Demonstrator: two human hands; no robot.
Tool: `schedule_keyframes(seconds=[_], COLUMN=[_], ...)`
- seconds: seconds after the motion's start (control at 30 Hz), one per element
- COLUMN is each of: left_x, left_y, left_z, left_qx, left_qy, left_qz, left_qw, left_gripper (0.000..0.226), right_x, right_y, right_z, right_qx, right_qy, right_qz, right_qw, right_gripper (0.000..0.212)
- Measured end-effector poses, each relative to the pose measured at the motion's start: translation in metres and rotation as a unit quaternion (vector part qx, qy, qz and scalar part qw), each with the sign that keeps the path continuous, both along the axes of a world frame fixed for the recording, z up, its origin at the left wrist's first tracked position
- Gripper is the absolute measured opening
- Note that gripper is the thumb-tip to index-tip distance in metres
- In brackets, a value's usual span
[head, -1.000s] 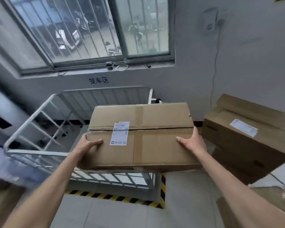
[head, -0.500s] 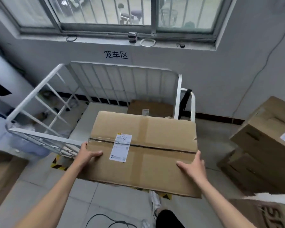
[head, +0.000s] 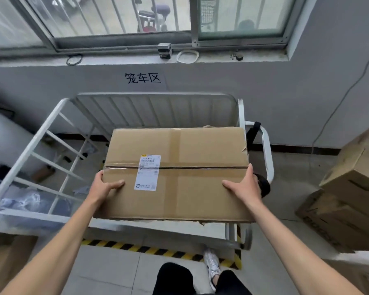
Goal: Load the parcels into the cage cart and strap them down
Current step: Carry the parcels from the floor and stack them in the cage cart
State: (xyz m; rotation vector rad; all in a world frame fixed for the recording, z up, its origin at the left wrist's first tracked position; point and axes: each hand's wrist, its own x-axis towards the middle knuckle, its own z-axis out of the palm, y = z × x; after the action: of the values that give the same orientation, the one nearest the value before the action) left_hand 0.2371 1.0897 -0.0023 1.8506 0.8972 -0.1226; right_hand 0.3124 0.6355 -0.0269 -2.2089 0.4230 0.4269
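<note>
Loading: left hand and right hand, each grip clasping 1 side, hold the parcel over the cage cart. Next, lower it flat.

The brown rectangular cardboard parcel is seen as matt, slightly creased board, sealed with smooth, faintly shiny tape and marked by a white paper label. The white cage cart is built of smooth painted metal tubing. The grey wall is finished matt.

Parcel over open cage cart, rails left and rear, boxes right
</note>
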Motion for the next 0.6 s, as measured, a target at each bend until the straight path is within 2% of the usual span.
schedule_keyframes(seconds=[0.23, 0.33, 0.5, 0.6], left_x=[0.075, 0.098, 0.107, 0.112], left_y=[0.058, 0.078, 0.086, 0.084], left_z=[-0.048, -0.095, -0.181, -0.233], left_qx=[-0.035, -0.055, -0.062, -0.074], left_qy=[0.026, 0.064, 0.129, 0.168], left_qz=[-0.037, -0.071, -0.098, -0.119], left_qw=[0.998, 0.994, 0.985, 0.976], left_gripper=[0.111, 0.105, 0.082, 0.088], right_x=[0.038, 0.032, 0.024, 0.027], right_y=[0.055, 0.074, 0.086, 0.084], right_z=[-0.043, -0.077, -0.142, -0.19], right_qx=[-0.007, -0.019, -0.04, -0.043], right_qy=[0.057, 0.099, 0.174, 0.211], right_qz=[-0.033, -0.07, -0.107, -0.11], right_qw=[0.998, 0.992, 0.978, 0.97], right_gripper=[0.124, 0.121, 0.117, 0.112])
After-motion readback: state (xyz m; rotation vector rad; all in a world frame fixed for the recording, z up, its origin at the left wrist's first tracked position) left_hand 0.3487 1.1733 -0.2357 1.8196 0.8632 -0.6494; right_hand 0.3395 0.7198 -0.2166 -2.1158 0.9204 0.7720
